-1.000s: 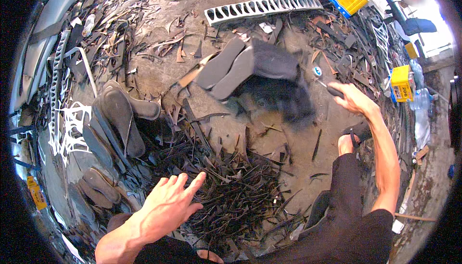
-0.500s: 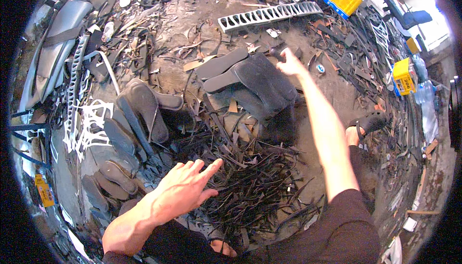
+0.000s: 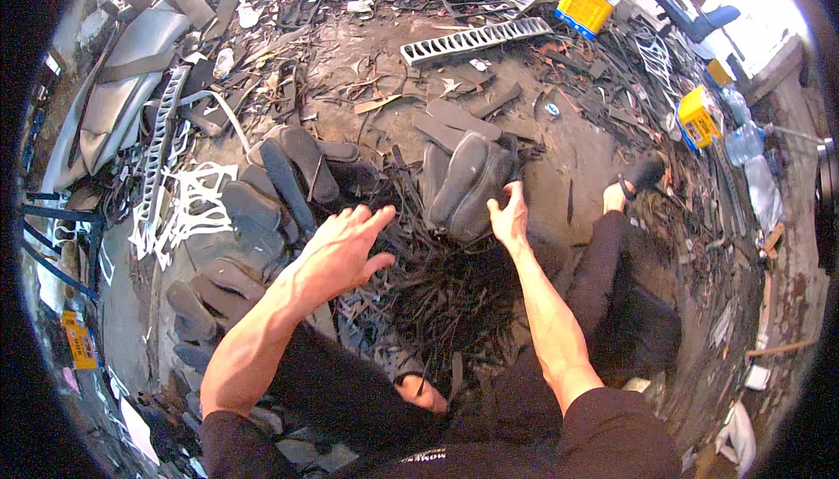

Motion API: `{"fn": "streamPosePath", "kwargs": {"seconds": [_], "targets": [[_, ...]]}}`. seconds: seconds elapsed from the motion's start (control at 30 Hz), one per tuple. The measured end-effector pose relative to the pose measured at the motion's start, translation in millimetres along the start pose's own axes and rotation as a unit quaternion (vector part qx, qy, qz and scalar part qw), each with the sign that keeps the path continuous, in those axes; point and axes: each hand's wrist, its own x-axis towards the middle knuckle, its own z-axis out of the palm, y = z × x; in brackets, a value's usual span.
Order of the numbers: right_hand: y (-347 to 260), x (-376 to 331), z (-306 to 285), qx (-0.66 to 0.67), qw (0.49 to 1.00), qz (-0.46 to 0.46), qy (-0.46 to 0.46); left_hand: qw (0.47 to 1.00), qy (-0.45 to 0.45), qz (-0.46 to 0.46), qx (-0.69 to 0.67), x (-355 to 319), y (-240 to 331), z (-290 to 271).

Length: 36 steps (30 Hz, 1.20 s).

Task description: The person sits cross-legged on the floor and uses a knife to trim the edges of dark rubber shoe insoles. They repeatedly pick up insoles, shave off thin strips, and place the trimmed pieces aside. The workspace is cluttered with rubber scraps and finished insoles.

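My left hand (image 3: 336,247) hangs above the dark scraps with its fingers stretched out and the thumb apart, holding nothing. My right hand (image 3: 509,215) is at the right edge of a stack of dark grey shoe soles (image 3: 461,177). Its fingers are curled, with something dark at their tips that I cannot make out. Two more flat soles (image 3: 454,119) lie just beyond the stack. Left of them is another group of soles (image 3: 301,160) leaning on one another, and further soles (image 3: 223,282) lie beside my left forearm.
A heap of thin black offcut strips (image 3: 450,300) lies between my legs. Beyond the soles stretches a pale perforated strip (image 3: 476,40). White cut-out netting (image 3: 197,199) is at the left; a yellow box (image 3: 585,7) and another yellow box (image 3: 699,116) stand at the right.
My right hand has come back nearer to me, from the far right corner of the stack to its right edge. My left hand stays outstretched. The stack's soles now sit differently.
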Motion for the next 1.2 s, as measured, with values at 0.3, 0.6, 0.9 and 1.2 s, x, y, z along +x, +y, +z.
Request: {"fn": "streamPosePath", "kwargs": {"seconds": [0.3,0.6,0.9,1.2], "targets": [[-223.1,-147.7,-110.9,0.202,0.976,-0.062,0.049,0.96,0.156,-0.048,-0.229,-13.1,95.9,89.6],[-200.0,-212.0,-165.6,0.626,0.76,0.123,-0.125,0.916,0.397,-0.051,0.026,-70.6,106.1,122.7],[-180.1,-260.4,-167.2,0.496,0.847,0.127,-0.146,0.75,0.533,-0.196,-0.339,-132.5,134.6,66.5],[-224.4,-341.5,-163.9,0.125,0.957,-0.076,-0.251,0.483,0.475,-0.363,-0.639,-157.3,148.1,75.3]]}}
